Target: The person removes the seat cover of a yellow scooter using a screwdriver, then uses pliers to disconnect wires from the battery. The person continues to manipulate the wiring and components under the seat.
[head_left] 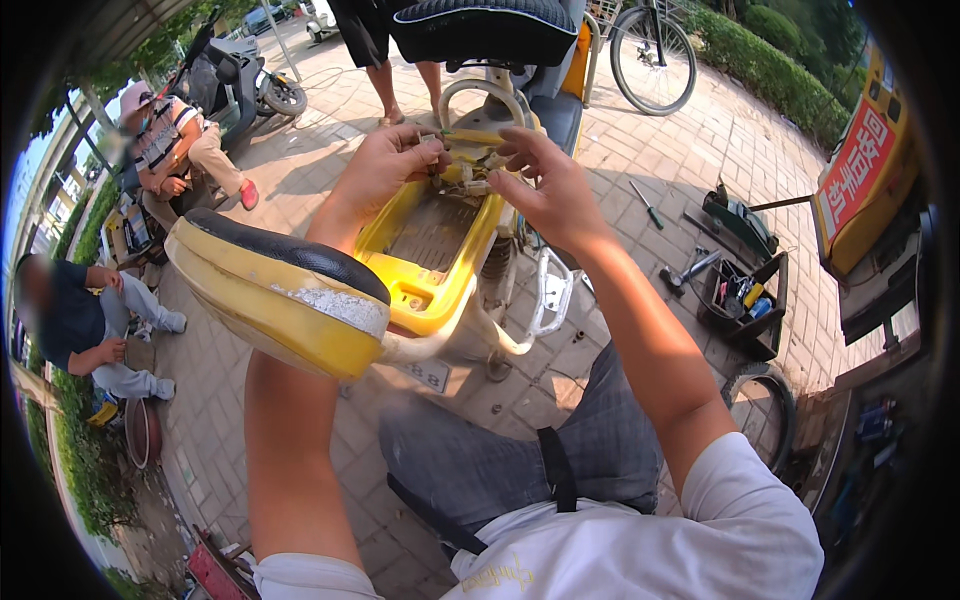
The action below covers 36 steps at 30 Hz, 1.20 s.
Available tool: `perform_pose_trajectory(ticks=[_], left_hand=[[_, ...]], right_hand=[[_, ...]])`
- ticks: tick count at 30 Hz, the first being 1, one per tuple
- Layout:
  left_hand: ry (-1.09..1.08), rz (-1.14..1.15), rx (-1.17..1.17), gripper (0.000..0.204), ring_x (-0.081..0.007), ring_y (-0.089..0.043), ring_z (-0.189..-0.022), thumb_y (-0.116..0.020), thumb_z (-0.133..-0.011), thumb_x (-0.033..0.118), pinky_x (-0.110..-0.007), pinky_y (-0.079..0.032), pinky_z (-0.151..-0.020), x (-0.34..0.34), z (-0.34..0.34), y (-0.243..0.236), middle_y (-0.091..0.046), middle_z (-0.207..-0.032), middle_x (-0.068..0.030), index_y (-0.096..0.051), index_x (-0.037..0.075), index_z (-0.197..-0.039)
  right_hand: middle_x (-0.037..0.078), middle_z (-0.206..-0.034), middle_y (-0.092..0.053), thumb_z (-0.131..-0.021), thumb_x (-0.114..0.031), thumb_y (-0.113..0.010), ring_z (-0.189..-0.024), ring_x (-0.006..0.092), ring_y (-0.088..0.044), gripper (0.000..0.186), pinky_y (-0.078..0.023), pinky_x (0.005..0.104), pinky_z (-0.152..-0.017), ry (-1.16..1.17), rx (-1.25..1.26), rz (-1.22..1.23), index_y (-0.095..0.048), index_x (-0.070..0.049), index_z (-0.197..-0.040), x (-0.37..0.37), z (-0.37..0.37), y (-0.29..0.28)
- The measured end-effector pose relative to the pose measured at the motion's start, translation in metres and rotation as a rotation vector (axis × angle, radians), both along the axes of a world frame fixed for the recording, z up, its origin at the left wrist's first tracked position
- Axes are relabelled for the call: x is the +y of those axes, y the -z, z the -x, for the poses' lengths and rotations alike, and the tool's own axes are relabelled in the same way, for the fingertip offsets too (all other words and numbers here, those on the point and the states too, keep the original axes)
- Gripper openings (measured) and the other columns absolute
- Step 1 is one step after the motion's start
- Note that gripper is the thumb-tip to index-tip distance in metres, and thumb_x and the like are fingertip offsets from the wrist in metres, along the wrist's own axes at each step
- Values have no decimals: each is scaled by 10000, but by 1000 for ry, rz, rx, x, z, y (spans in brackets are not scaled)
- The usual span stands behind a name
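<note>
A yellow scooter body (465, 285) with an open compartment stands before me, its black-and-yellow seat (275, 280) tipped up toward me. A bundle of wires and connectors (465, 178) rises at the compartment's far end. My left hand (395, 165) is closed in a pinch at the left of the bundle, on what looks like a thin wire. My right hand (545, 185) is at the bundle's right side, its thumb and fingers apart and the thumb near a pale connector. The fingertips partly hide the wires.
A screwdriver (648, 207), a hammer (690, 272) and a black toolbox (742, 300) lie on the paving to the right, near a tyre (765, 400). A yellow cabinet (860, 170) stands beyond. Two seated people are at the left; another person's legs (385, 85) are ahead.
</note>
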<state>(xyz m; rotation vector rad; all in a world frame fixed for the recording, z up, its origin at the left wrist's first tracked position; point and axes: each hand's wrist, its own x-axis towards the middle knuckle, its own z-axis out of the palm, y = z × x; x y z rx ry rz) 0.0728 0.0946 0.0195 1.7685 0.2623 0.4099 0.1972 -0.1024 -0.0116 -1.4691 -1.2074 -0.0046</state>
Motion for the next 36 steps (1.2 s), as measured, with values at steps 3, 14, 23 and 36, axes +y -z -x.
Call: perform_pose_trajectory(ticks=[3,14,23,36], left_hand=[[-47,45,-92,281,-133,-622,-918,-601,-920,165,-263,-477,-841,-5,4,-5,-661,-995,-66,-595,-9,-1140],[-106,-153,-182,267,-124,-615,-906,-634,-879,133,-247,-482,-816,9,-7,5,-656,-973,-69,-625,-13,-1102],[-1,-213,-305,330,-131,-615,-969,-661,-875,139,-263,-493,-881,6,2,2,-658,-1062,-78,-614,6,-1173],[-144,-35,98,556,-187,-636,-975,-405,-955,511,-292,-451,-847,-13,6,-9,-636,-1125,-94,-517,66,-1270]], right_hand=[[153,-1055,-639,-772,-151,-710,-919,219,-635,576,-501,324,-789,-169,139,29,-485,-13,-1284,40,-2,-1],[161,-835,-676,-843,-169,-677,-702,233,-661,358,-512,316,-650,-9,-54,-56,-567,21,-1126,105,8,13],[151,-745,-666,-874,-124,-579,-605,207,-659,221,-504,319,-556,-19,87,39,-594,64,-990,122,-8,13],[182,-974,-678,-812,-151,-626,-892,266,-671,376,-509,349,-787,-80,61,-92,-584,36,-1135,54,1,12]])
